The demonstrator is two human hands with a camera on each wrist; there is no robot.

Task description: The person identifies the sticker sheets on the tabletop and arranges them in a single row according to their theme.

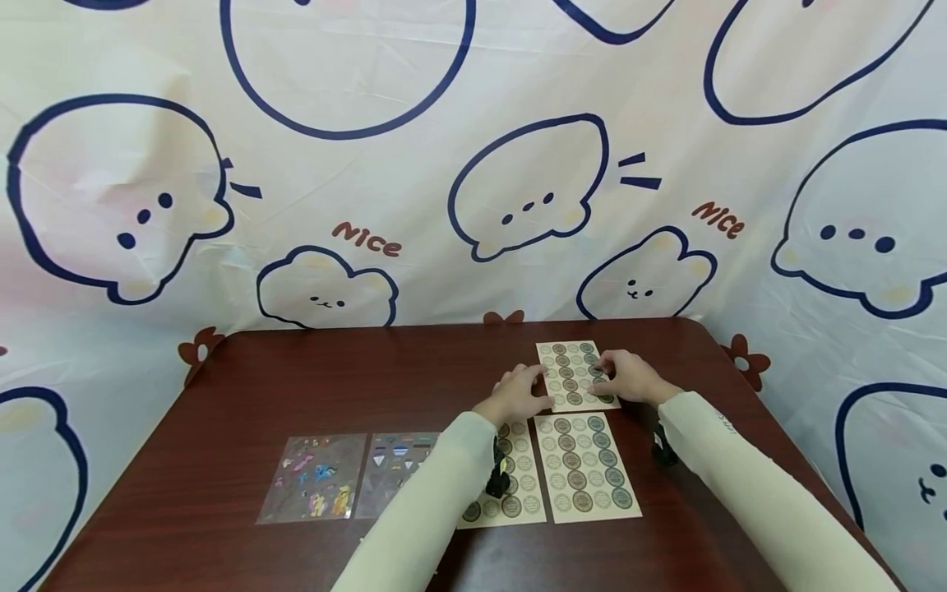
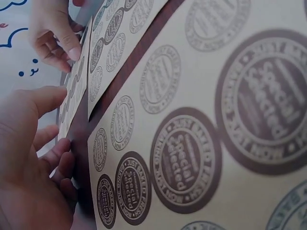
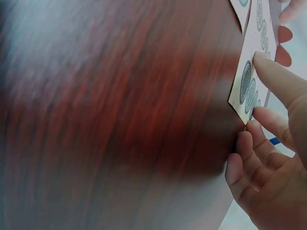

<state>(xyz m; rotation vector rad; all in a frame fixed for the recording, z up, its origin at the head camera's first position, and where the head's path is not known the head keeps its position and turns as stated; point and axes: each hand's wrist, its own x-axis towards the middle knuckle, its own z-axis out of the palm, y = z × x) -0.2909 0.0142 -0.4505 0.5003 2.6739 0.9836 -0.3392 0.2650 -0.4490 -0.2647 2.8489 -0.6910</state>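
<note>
A cream sheet of round stickers lies flat near the far right of the table, between both hands. My left hand touches its left edge, thumb toward the near corner and fingers loosely bent. At the opposite edge, my right hand rests its thumb and fingertips on the paper. In the right wrist view that thumb lies on the sticker sheet with the other fingers along its border. Just nearer sit two matching sticker sheets, the right one in full view and the left one partly under my left forearm.
Two transparent sheets lie to the left, one with colourful cartoon stickers, the other with small badge-like stickers partly hidden by my sleeve. The dark wooden table meets a cartoon-printed curtain behind.
</note>
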